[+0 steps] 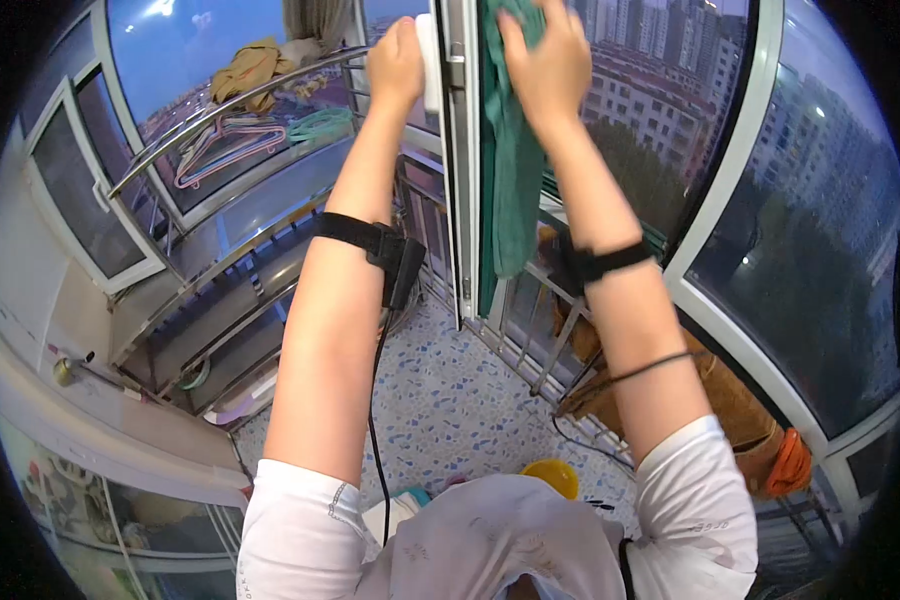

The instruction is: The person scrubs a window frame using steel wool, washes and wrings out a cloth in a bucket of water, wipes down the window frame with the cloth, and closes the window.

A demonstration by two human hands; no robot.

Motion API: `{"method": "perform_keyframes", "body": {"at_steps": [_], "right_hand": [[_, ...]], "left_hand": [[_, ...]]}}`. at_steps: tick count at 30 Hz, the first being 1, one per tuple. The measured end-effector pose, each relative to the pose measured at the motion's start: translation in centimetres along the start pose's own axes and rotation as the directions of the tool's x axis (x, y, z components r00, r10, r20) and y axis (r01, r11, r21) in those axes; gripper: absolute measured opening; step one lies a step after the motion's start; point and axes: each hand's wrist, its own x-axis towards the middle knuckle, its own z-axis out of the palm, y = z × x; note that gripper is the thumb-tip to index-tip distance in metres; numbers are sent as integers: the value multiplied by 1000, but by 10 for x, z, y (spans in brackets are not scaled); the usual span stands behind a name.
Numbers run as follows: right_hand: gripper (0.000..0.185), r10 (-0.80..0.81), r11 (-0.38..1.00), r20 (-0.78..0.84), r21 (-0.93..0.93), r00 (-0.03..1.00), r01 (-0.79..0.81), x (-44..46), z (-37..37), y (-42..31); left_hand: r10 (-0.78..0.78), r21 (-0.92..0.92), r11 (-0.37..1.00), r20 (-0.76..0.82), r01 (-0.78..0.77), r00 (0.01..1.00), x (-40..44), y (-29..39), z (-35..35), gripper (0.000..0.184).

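My right hand (552,65) is pressed against a green cloth (515,190), with the thumb and fingers bent over its upper part. The cloth hangs down along the glass side of an open window sash (457,150). On the sash's other side, my left hand (397,62) is closed round a white, flat, rounded piece (428,65) at the edge. What that white piece is, I cannot make out. Both forearms are raised and wear black straps, the left one with a small black box (402,270).
Pink hangers (220,150) and a brown cloth (248,75) hang on a metal rail at left. Below stands a slatted rack (210,300). A yellow basin (550,477) is on the speckled floor (440,390). Orange cord (790,463) lies at right. A cable hangs from the left strap.
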Motion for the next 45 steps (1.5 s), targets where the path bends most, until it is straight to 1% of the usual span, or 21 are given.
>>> {"method": "perform_keyframes", "body": {"at_steps": [1, 2, 4, 5, 7, 9, 10, 11, 14, 16, 19, 21, 22, 25, 27, 30, 34, 36, 38, 41, 45], "right_hand": [[32, 139, 985, 149, 82, 979, -152, 25, -15, -25], [28, 114, 994, 85, -2, 990, -114, 45, -6, -27], [31, 36, 999, 20, -14, 999, -35, 71, 5, -28], [31, 30, 1000, 17, -6, 999, -29, 72, 7, -28], [32, 37, 996, 58, -83, 998, -33, 64, 4, -30], [33, 120, 993, 109, -5, 987, -120, 35, -2, -29], [33, -6, 995, 2, -99, 1000, 7, 12, 12, -6], [36, 32, 995, 98, -97, 995, -23, -11, 4, -2], [38, 120, 992, 229, -75, 966, -106, -81, -16, 5], [39, 141, 989, 252, -68, 957, -128, -115, -25, 5], [39, 138, 990, 221, -32, 966, -134, -122, -24, -1], [39, 202, 979, 193, -17, 960, -203, -114, -18, -5], [39, 187, 982, 181, -12, 965, -188, -105, -15, -4], [38, 172, 978, 120, 96, 978, -184, -62, -5, -8], [36, 122, 985, 65, 119, 990, -129, -25, 4, -8], [34, 61, 988, -9, 145, 998, -59, 34, 21, -11], [38, 48, 991, -80, 125, 996, -37, 103, 43, -12], [38, -9, 993, -103, 117, 995, 22, 138, 52, -8], [39, -72, 991, -135, 100, 988, 86, 172, 61, -5], [40, -49, 995, -142, 83, 989, 61, 218, 69, -11], [43, -68, 997, -200, 16, 977, 73, 271, 77, -12]], "left_hand": [[-34, 4, 999, -23, 34, 999, -4, 12, -2, 47], [-45, 7, 999, -13, 45, 999, -4, 9, -2, 47], [-68, 20, 997, 12, 68, 998, -2, 5, -2, 47], [-63, 23, 998, 4, 63, 998, 0, 4, -2, 47], [-75, 21, 997, 1, 75, 997, -1, 1, -2, 48], [-90, 28, 996, 10, 89, 996, -2, 3, -4, 48], [-103, 34, 994, 21, 103, 994, -2, 4, -5, 47], [-101, 18, 995, -2, 101, 995, -2, 1, -2, 48], [-97, 54, 994, -36, 99, 995, -3, 5, -3, 48], [-102, 36, 994, -41, 103, 994, -4, 5, -3, 49], [-108, 64, 992, -24, 109, 994, -4, 6, -5, 49], [-122, 55, 991, -15, 123, 992, -5, 8, -6, 49], [-143, 47, 989, -2, 143, 990, -5, 9, -6, 48], [-72, 29, 997, -7, 72, 997, -6, 10, -5, 46], [-46, 19, 999, -19, 46, 999, -9, 14, -4, 46], [-81, 34, 996, 1, 81, 997, -10, 22, -5, 44], [-82, 3, 997, -6, 82, 997, -13, 31, -5, 42], [-41, 11, 999, -3, 41, 999, -13, 30, -5, 41], [-53, -1, 999, 14, 53, 998, -14, 31, -4, 39], [-50, 22, 999, 36, 49, 998, -15, 33, -4, 37], [-57, -44, 997, 64, 59, 996, -16, 42, -4, 36]]}}
